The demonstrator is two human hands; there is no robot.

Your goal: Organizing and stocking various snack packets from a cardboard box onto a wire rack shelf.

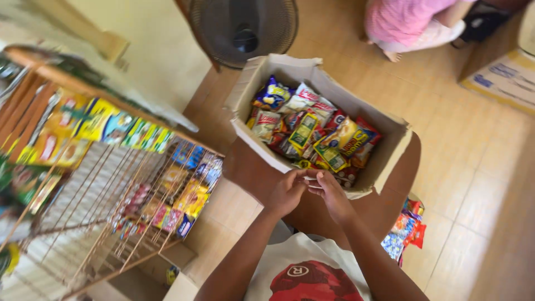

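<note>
Meeting at the cardboard box rim: left hand, right hand.

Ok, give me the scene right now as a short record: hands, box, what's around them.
left hand: at the near edge of the box, fingertips meeting the right hand
right hand: beside the left, fingers pinched together; whether anything is held cannot be told
cardboard box: open, flaps up, on a brown round table
snack packets: fill the box, mixed colours
wire rack: left of the table, hung with packets
fan: behind the box
floor packets: right of the table
other person: top right, in pink
</note>
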